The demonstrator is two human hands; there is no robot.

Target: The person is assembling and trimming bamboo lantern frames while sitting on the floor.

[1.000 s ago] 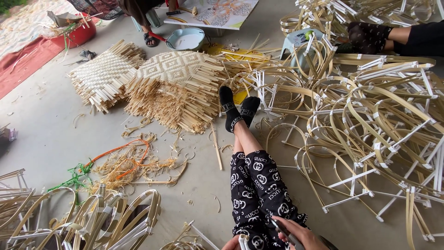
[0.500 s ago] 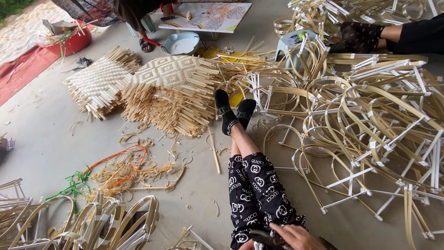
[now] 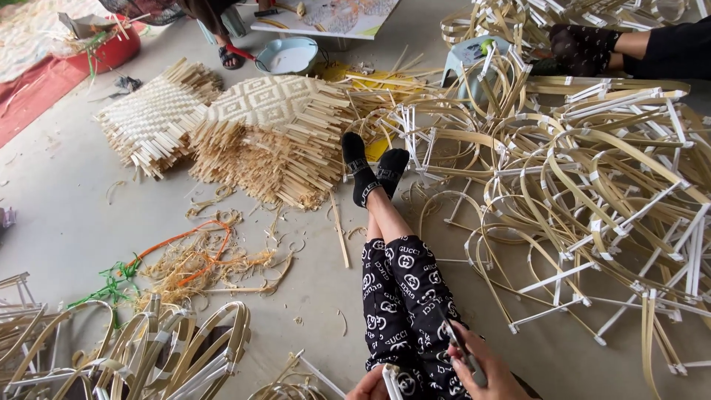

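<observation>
- Your legs [image 3: 400,289] stretch out along the middle of the floor [image 3: 67,222], feet pointing at the far edge.
- Just beyond your feet, to the left, lie two woven mats [image 3: 266,111], one overlapping the other.
- To your right, a big heap of bent bamboo frames [image 3: 592,192] fills the floor up to the right edge.
- At the near left corner lies a smaller pile of frames [image 3: 148,355].
- Between that pile and the mats sits a tangle of shavings and cord [image 3: 192,259].
- Behind the mats, near the far edge, stands a basin [image 3: 289,55].
- At the near edge, your right hand [image 3: 489,370] lies on your lap, your left hand [image 3: 370,385] beside it.
</observation>
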